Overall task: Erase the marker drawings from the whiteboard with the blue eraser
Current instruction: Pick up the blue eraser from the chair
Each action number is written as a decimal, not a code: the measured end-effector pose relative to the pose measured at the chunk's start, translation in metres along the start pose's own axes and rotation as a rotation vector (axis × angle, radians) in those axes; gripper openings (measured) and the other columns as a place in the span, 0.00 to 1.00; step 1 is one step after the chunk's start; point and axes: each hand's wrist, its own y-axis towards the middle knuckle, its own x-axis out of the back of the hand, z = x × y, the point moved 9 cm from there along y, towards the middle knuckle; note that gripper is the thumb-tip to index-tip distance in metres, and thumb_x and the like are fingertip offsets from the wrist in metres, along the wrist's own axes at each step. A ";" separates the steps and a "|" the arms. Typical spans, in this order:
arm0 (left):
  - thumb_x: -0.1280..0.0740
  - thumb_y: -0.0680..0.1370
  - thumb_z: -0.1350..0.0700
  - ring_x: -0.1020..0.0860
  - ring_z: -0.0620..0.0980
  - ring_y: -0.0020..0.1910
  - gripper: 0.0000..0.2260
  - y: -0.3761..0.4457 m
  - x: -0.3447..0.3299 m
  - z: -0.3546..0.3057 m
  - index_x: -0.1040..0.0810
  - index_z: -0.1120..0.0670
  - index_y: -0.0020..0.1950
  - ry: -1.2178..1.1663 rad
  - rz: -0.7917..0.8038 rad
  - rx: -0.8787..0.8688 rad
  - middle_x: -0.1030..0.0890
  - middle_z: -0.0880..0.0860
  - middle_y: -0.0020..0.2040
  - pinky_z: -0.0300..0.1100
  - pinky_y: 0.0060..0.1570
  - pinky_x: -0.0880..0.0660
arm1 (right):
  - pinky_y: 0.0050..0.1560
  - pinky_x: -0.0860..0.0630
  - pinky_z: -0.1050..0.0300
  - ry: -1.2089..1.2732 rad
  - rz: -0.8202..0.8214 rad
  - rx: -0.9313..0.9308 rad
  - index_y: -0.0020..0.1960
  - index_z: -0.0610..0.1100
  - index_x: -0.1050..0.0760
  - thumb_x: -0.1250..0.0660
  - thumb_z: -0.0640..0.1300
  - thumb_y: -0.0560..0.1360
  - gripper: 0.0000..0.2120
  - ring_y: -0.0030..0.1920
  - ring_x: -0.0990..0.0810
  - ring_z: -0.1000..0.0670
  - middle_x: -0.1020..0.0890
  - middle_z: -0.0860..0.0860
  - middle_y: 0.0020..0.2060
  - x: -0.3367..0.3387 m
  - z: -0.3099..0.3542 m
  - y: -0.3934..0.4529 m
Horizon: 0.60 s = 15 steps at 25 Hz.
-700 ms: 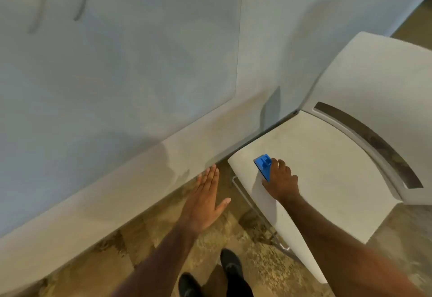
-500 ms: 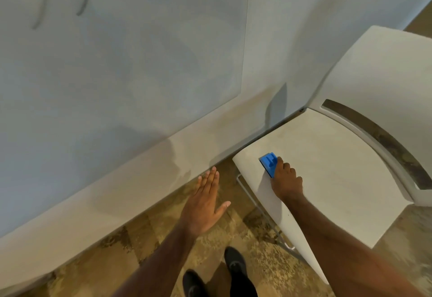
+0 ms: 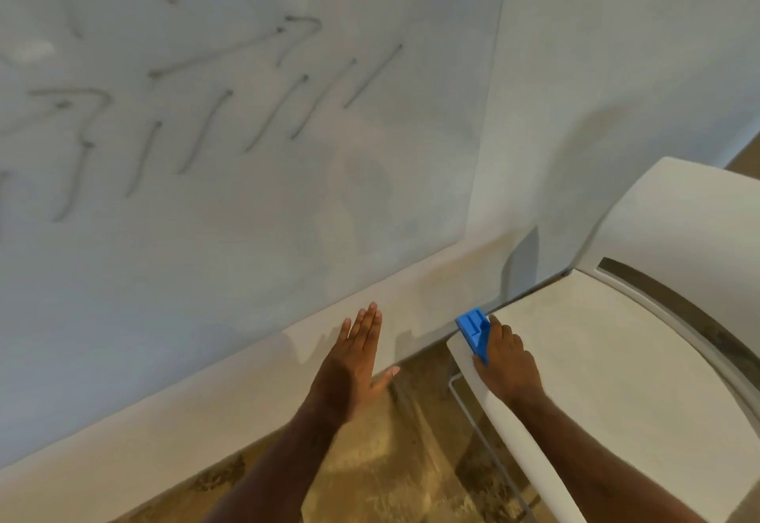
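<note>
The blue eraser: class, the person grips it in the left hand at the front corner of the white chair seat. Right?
Wrong hand. The head view shows the right hand gripping the blue eraser at the white chair seat corner; the left hand is open.

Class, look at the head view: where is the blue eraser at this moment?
The blue eraser is lower right of centre, at the front corner of the white chair seat, gripped by the right hand.

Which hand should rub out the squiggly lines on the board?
The right hand: it already grips the blue eraser at the chair seat's edge. The left hand is flat and holds nothing. The marker drawings are up on the whiteboard.
</note>
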 end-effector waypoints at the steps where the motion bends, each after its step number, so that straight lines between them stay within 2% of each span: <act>1: 0.52 0.83 0.27 0.69 0.45 0.85 0.44 0.000 0.019 0.007 0.60 0.53 0.89 0.045 0.002 0.026 0.65 0.48 0.88 0.47 0.87 0.61 | 0.50 0.17 0.53 0.011 -0.037 0.061 0.81 0.42 0.45 0.29 0.54 0.79 0.40 0.57 0.21 0.48 0.25 0.46 0.64 0.015 0.021 0.003; 3: 0.69 0.75 0.23 0.75 0.47 0.81 0.47 -0.004 0.050 0.019 0.73 0.52 0.83 0.130 0.050 0.040 0.75 0.46 0.83 0.45 0.84 0.66 | 0.49 0.17 0.51 0.058 -0.085 0.164 0.81 0.41 0.43 0.27 0.53 0.78 0.40 0.57 0.21 0.46 0.24 0.45 0.64 0.041 0.060 0.008; 5: 0.71 0.75 0.23 0.69 0.50 0.85 0.46 -0.011 0.090 0.037 0.73 0.53 0.84 0.153 -0.024 0.049 0.73 0.48 0.85 0.46 0.84 0.64 | 0.50 0.17 0.52 0.108 -0.141 0.249 0.81 0.41 0.43 0.27 0.53 0.78 0.40 0.58 0.21 0.46 0.24 0.45 0.63 0.074 0.106 0.014; 8: 0.57 0.85 0.29 0.49 0.55 0.88 0.42 -0.032 0.154 0.076 0.56 0.58 0.89 0.235 -0.254 0.082 0.55 0.55 0.90 0.51 0.88 0.52 | 0.53 0.17 0.52 0.199 -0.251 0.390 0.82 0.42 0.42 0.27 0.53 0.78 0.40 0.59 0.22 0.47 0.24 0.46 0.63 0.130 0.181 0.012; 9: 0.54 0.87 0.31 0.45 0.56 0.88 0.41 -0.045 0.181 0.091 0.53 0.59 0.89 0.264 -0.320 0.110 0.51 0.56 0.90 0.51 0.87 0.51 | 0.54 0.18 0.52 0.220 -0.283 0.454 0.82 0.43 0.42 0.27 0.53 0.78 0.40 0.60 0.22 0.48 0.25 0.47 0.64 0.152 0.214 0.006; 12: 0.49 0.88 0.33 0.44 0.55 0.88 0.40 -0.070 0.242 0.112 0.49 0.60 0.89 0.308 -0.397 0.125 0.49 0.56 0.90 0.48 0.85 0.50 | 0.58 0.20 0.52 0.302 -0.341 0.599 0.82 0.45 0.42 0.26 0.52 0.78 0.40 0.62 0.23 0.48 0.25 0.49 0.66 0.198 0.279 -0.011; 15: 0.46 0.89 0.36 0.47 0.53 0.89 0.38 -0.112 0.306 0.127 0.49 0.60 0.89 0.364 -0.557 0.167 0.50 0.55 0.90 0.48 0.86 0.49 | 0.58 0.21 0.53 0.315 -0.417 0.769 0.82 0.48 0.43 0.26 0.54 0.78 0.40 0.60 0.23 0.49 0.25 0.51 0.66 0.241 0.341 -0.040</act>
